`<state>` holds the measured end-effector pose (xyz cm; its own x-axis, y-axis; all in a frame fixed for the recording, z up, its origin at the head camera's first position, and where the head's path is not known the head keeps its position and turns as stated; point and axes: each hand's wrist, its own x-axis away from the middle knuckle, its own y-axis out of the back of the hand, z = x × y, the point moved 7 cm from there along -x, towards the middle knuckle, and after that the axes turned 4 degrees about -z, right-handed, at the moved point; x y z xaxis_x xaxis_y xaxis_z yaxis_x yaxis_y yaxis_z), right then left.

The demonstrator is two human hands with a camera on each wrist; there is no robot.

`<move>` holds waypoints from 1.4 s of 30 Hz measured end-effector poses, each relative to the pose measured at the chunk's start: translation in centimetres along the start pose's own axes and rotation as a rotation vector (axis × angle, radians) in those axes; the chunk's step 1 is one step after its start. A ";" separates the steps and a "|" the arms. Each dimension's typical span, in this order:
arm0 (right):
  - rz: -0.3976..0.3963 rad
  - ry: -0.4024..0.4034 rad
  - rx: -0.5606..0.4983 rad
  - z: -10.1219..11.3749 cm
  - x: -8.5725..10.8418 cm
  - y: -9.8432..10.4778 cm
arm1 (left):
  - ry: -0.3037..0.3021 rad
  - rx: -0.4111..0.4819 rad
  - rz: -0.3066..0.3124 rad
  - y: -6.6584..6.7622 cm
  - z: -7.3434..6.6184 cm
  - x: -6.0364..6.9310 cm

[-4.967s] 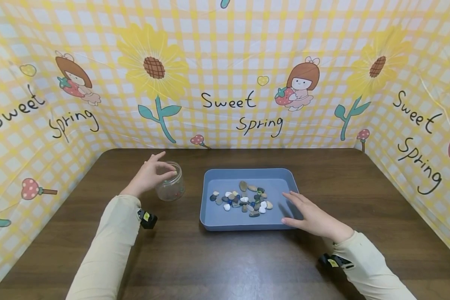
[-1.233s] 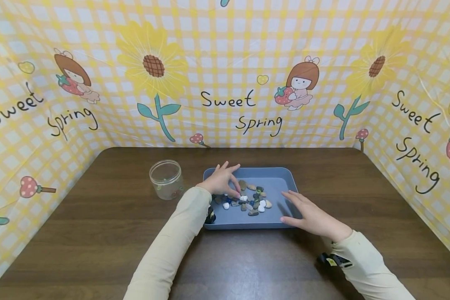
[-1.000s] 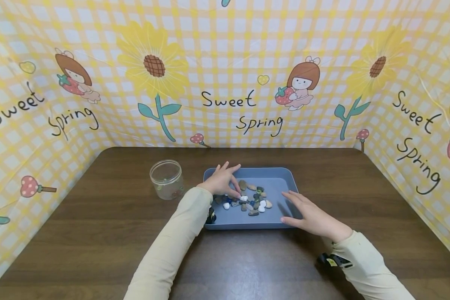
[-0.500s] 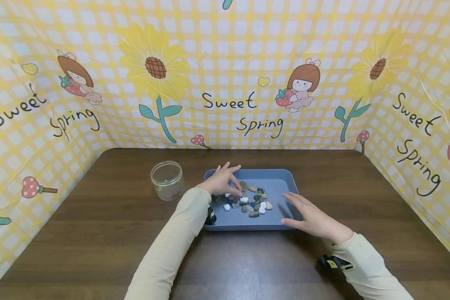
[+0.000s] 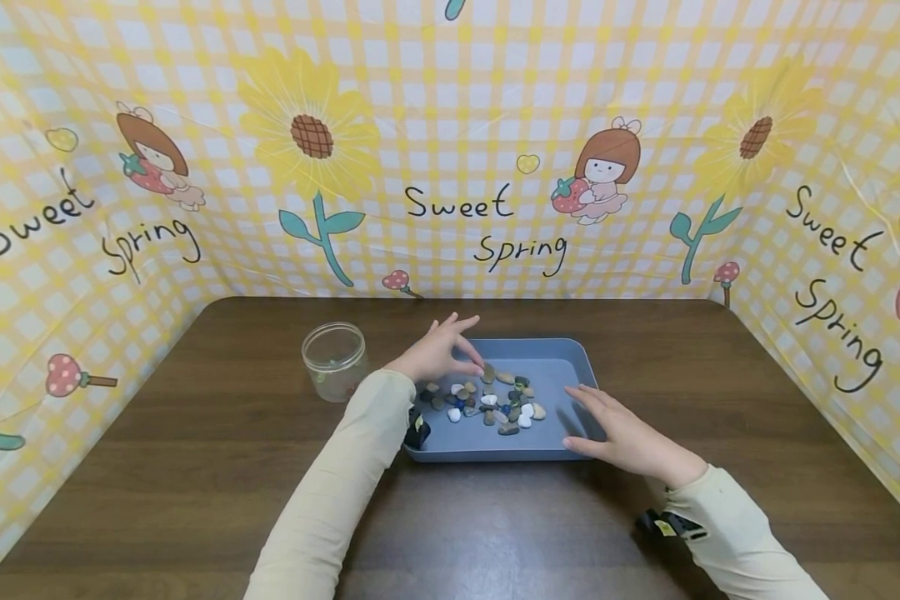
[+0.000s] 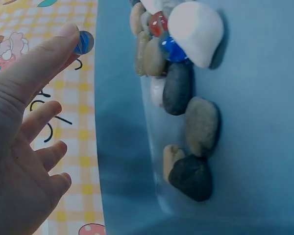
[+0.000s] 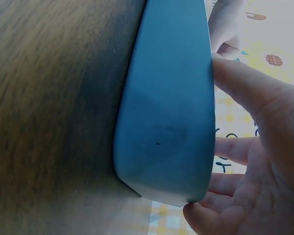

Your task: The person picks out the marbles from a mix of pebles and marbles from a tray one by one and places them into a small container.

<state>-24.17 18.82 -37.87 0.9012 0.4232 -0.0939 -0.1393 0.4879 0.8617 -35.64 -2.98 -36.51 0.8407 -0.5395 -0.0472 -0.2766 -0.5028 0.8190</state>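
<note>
My left hand (image 5: 437, 351) is over the left part of the blue tray (image 5: 495, 455). In the left wrist view its thumb and a finger pinch a clear marble with blue streaks (image 6: 85, 42), above the tray's wall; the other fingers are spread. Below lie several pebbles, such as a white stone (image 6: 195, 30) and a dark stone (image 6: 191, 178), with a blue marble (image 6: 172, 51) and a red one (image 6: 158, 23) among them. My right hand (image 5: 630, 437) rests at the tray's right end, thumb and fingers spread along the rim (image 7: 211, 98).
A clear open jar (image 5: 335, 367) with a few small coloured things low inside stands left of the tray on the brown wooden table (image 5: 450, 525). A yellow checked cloth (image 5: 450, 100) with printed flowers and figures hangs behind and at both sides.
From the jar, where it was earlier, my left hand has come to the tray among the pebbles. Since half a second ago it has risen slightly, up and left. My right hand stays put.
</note>
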 end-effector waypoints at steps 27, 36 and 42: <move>0.005 0.000 0.006 -0.3 -0.1 -0.3 | -0.070 0.006 -0.145 4.0 -1.6 1.4; 0.008 0.002 0.003 -0.1 -0.1 -0.2 | -0.099 -0.001 -0.189 5.7 -2.1 2.3; 0.009 0.002 0.004 -0.1 -0.1 -0.1 | -0.089 0.005 -0.227 6.9 -1.5 3.3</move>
<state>-24.27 18.83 -38.05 0.8991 0.4289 -0.0871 -0.1459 0.4813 0.8643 -34.10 -7.22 -30.12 0.8374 -0.4692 -0.2803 -0.0876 -0.6214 0.7786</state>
